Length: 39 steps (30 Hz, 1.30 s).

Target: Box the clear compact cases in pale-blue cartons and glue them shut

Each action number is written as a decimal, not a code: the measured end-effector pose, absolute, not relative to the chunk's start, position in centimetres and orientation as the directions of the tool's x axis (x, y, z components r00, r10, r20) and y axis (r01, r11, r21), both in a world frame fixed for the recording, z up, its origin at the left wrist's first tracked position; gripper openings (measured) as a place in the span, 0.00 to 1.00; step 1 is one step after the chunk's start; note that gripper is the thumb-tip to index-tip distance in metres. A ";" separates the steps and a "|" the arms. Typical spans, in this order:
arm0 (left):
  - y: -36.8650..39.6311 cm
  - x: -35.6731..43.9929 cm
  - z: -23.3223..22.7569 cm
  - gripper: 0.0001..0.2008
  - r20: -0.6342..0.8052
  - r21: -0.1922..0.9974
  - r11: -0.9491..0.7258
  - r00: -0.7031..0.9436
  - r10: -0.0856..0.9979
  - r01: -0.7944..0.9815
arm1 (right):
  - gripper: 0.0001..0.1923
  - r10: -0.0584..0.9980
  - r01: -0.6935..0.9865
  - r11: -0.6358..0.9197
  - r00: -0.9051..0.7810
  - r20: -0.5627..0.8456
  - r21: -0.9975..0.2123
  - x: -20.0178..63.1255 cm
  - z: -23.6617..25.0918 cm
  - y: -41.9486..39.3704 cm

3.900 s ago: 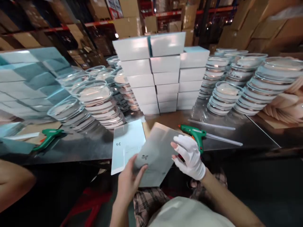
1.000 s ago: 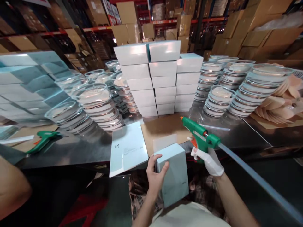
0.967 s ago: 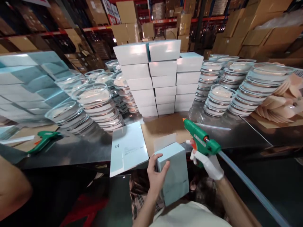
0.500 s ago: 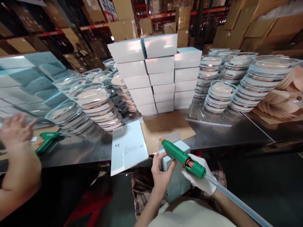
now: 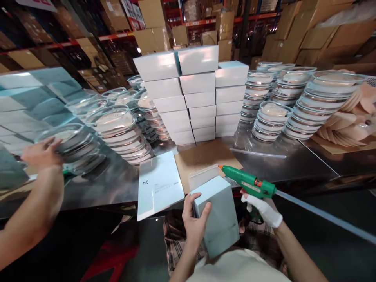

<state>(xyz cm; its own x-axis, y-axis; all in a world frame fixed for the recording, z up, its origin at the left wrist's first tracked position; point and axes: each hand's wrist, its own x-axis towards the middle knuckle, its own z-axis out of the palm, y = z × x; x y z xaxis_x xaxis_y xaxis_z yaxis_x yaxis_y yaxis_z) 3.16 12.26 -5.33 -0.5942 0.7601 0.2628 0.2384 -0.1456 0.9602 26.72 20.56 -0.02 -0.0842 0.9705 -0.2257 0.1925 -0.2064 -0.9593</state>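
Steel bench (image 5: 293,164) crowded with stacked boxes (image 5: 188,94), and we're mid-gluing: left hand (image 5: 194,223) clamped on the pale blue box (image 5: 219,215) at the lap, gloved right hand (image 5: 263,207) gripping the glue gun (image 5: 249,184), nozzle needing the open flap (image 5: 202,176).

One green glue gun (image 5: 248,185), one folded box (image 5: 219,219) in hand, one flat box blank (image 5: 160,184), one cardboard sheet (image 5: 205,156), three stacks of white boxes (image 5: 190,98); dish stacks too many to count
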 end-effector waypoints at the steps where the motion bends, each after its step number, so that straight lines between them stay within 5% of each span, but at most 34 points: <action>1: 12.2 3.1 -5.3 0.18 0.255 0.964 -0.147 -0.600 0.758 0.224 | 0.22 0.956 0.144 -0.254 -0.110 -0.270 -0.956 26.9 0.0 21.6; 7: 12.0 2.9 -5.1 0.18 0.225 0.974 -0.182 -0.602 0.766 0.132 | 0.26 0.899 0.153 -0.411 -0.099 -0.428 -0.899 26.3 -0.2 29.8; 14: 11.8 2.8 -5.1 0.18 0.239 0.971 -0.208 -0.588 0.773 0.122 | 0.15 0.971 0.334 -0.229 0.013 -0.239 -0.914 26.0 1.0 29.5; 17: 12.0 3.1 -4.9 0.20 0.246 0.969 -0.218 -0.514 0.822 0.114 | 0.23 0.948 0.189 -0.108 -0.277 -0.159 -0.976 23.5 1.5 26.9; 21: 12.4 3.3 -5.2 0.24 0.220 0.973 -0.228 -0.453 0.864 0.038 | 0.32 0.845 0.072 -0.198 -0.493 -0.207 -0.978 21.5 1.5 25.3; 23: 12.7 3.1 -5.6 0.28 0.177 0.973 -0.226 -0.469 0.866 -0.051 | 0.35 0.834 0.050 -0.091 -0.542 -0.103 -0.995 22.1 1.6 25.0; 26: 13.0 2.5 -6.0 0.35 0.154 0.962 -0.243 -0.486 0.860 -0.126 | 0.41 0.663 -0.040 0.088 -0.743 0.088 -0.995 24.0 2.3 24.7; 34: 12.8 2.4 -5.8 0.20 0.169 0.984 -0.172 -0.438 0.883 0.033 | 0.12 0.606 0.090 0.456 -0.760 0.236 -0.885 24.5 2.5 23.8; 37: 12.9 2.3 -6.2 0.21 0.106 0.994 -0.110 -0.484 0.869 0.020 | 0.19 0.583 0.108 0.489 -0.778 0.232 -0.866 25.4 1.2 23.9; 39: 13.0 1.3 -6.4 0.23 0.057 0.996 -0.084 -0.565 0.823 -0.021 | 0.33 0.675 0.227 0.497 -0.707 0.209 -0.838 27.5 1.1 25.4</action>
